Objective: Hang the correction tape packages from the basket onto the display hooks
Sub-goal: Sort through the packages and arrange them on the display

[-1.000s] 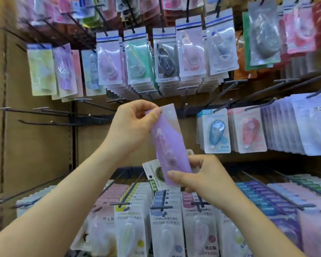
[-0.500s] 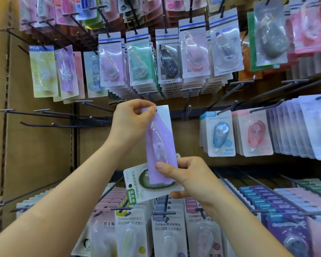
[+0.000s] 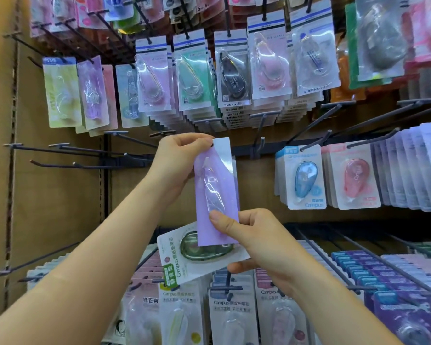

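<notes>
Head view: the purple pack now stands nearly upright in front of the display, its white header on top. A second ago it leaned over and sat lower against the racks. The left hand pinches the top left corner of that header between thumb and fingertips. The right hand clamps the pack's bottom end under its thumb. A green pack has also come fully into sight. It lies sideways behind the purple one, held by the same right hand, with a finger curled beneath its edge. So both hands are closed on stock, and neither pack is on a hook yet. The basket is not in view. Squaring the pack up looks like the lead-in to threading it, with its hang hole by the left fingertips. Bare hooks stick out to the left, well apart from the pack. A matching purple one hangs in the row above them, which I'd guess is where it belongs. The green pack would wait its turn in the right hand.
</notes>
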Tool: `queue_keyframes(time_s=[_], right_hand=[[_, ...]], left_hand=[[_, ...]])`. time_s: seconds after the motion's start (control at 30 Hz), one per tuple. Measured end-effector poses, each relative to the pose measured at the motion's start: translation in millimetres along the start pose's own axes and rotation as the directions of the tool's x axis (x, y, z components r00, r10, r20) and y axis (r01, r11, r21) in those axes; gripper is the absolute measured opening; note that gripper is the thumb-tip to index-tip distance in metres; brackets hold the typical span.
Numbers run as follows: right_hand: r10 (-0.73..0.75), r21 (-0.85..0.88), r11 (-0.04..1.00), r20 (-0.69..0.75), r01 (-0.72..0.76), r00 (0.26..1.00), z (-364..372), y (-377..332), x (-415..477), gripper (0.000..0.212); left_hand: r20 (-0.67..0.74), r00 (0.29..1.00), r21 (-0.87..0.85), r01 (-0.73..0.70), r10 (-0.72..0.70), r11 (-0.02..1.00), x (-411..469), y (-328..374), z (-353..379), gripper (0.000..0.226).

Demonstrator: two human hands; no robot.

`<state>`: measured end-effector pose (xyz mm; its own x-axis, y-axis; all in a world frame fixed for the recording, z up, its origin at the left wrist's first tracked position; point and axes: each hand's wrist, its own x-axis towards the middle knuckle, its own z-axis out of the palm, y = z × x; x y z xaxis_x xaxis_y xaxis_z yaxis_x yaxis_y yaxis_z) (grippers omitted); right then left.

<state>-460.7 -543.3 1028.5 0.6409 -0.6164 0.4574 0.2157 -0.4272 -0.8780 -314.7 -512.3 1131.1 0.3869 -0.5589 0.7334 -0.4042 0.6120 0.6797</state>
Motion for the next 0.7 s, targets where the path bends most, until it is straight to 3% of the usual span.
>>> queue_keyframes(time_s=[0.13, 0.33, 0.37, 0.43, 0.47, 0.5, 0.57, 0.7], right_hand=[[0.040, -0.019, 0.999, -0.035, -0.041, 0.999, 2, 2, 5, 0.049], [0.082, 0.008, 0.997, -0.183, -0.082, 0.980, 6, -2, 10, 0.045], [0.075, -0.017, 0.997, -0.200, -0.080, 0.977, 5, -2, 11, 0.049], [0.039, -0.079, 0.995, -0.211, -0.057, 0.977, 4, -2, 12, 0.059], [0.021, -0.103, 0.994, -0.211, -0.043, 0.977, 4, -2, 12, 0.059], [0.007, -0.116, 0.993, -0.209, -0.031, 0.978, 4, -2, 13, 0.057], [-0.008, -0.131, 0.991, -0.187, -0.017, 0.982, 5, -4, 14, 0.048], [-0.018, -0.199, 0.980, -0.137, -0.010, 0.990, -7, -12, 12, 0.035]], left_hand=[[-0.014, 0.999, 0.028, 0.034, -0.034, 0.999, 1, -1, 7, 0.025], [0.029, 0.999, 0.194, 0.027, -0.034, 0.981, -7, -25, 4, 0.027], [0.023, 0.999, 0.311, -0.043, 0.038, 0.950, -13, -27, 0, 0.031], [0.058, 0.975, 0.661, -0.197, 0.213, 0.724, -27, -31, -5, 0.036], [0.102, 0.967, 0.770, -0.224, 0.232, 0.597, -32, -30, -5, 0.042], [0.126, 0.974, 0.814, -0.211, 0.190, 0.541, -34, -28, -4, 0.049], [0.123, 0.990, 0.796, -0.137, 0.065, 0.589, -30, -23, 1, 0.058], [0.114, 0.991, 0.720, -0.130, 0.069, 0.682, -17, -17, 6, 0.048]])
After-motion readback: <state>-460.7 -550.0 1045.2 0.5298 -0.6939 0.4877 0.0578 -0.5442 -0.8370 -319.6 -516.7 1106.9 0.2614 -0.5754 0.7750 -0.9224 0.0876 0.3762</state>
